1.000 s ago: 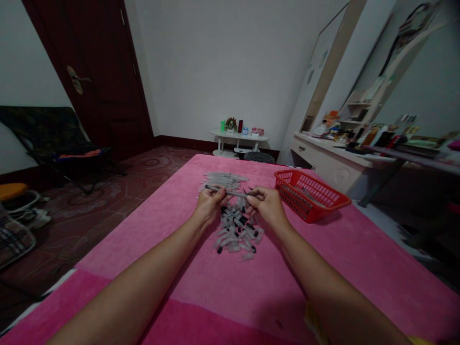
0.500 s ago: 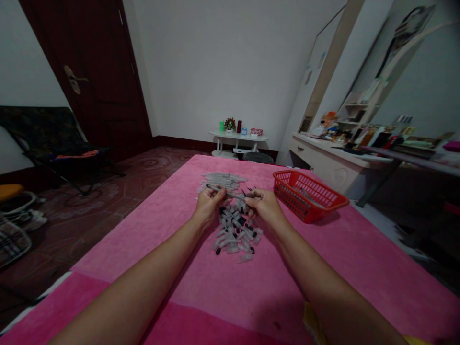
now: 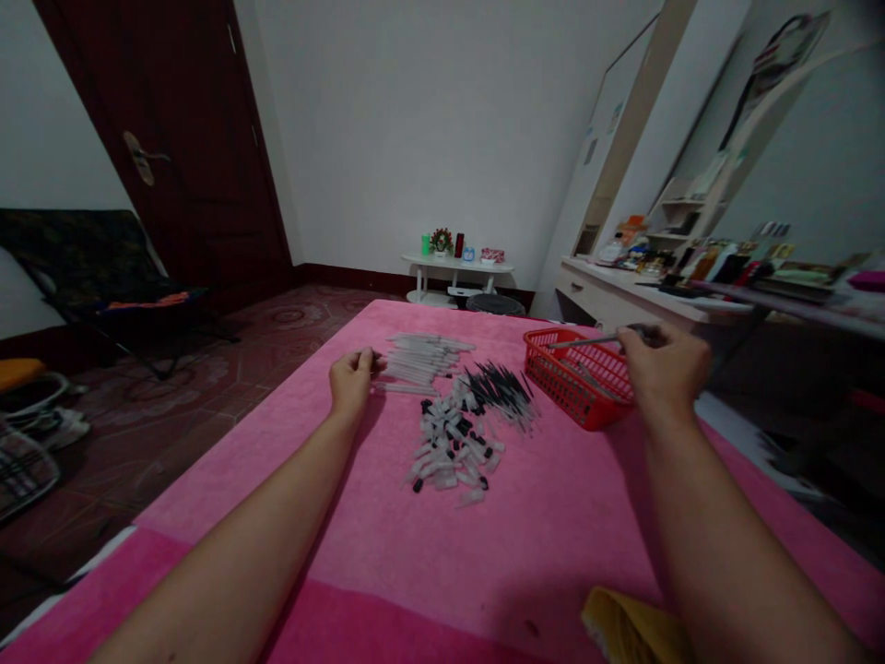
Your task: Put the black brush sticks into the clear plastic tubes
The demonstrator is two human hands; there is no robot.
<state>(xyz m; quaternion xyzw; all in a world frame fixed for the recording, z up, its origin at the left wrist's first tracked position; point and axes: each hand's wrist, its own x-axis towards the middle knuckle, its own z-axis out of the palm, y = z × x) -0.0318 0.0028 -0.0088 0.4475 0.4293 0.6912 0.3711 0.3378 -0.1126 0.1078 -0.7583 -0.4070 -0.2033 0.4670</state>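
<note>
My right hand (image 3: 665,364) is closed around a pen (image 3: 587,341), holding it nearly level above the red plastic basket (image 3: 577,397). More slender pens lie inside the basket. At the left end of a pile of clear pen barrels (image 3: 421,360), my left hand (image 3: 352,378) has its thumb and fingertips together; what they pinch is hidden. Right of these barrels is a heap of thin refills (image 3: 504,392) with dark ends. Nearer to me, many clear pen caps (image 3: 449,447), some with black parts, are scattered in a loose pile.
A pink cloth (image 3: 277,498) covers the table. Yellow fabric (image 3: 629,627) shows at the near edge by my right forearm. Beyond the table stands a small white side table (image 3: 456,263); a dresser with bottles (image 3: 643,295) is on the right, a folding chair (image 3: 89,267) on the left.
My hands were together over the caps with a pen between them. The right has carried the pen rightwards over the basket; the left has moved left to the barrels, uncovering the refills.
</note>
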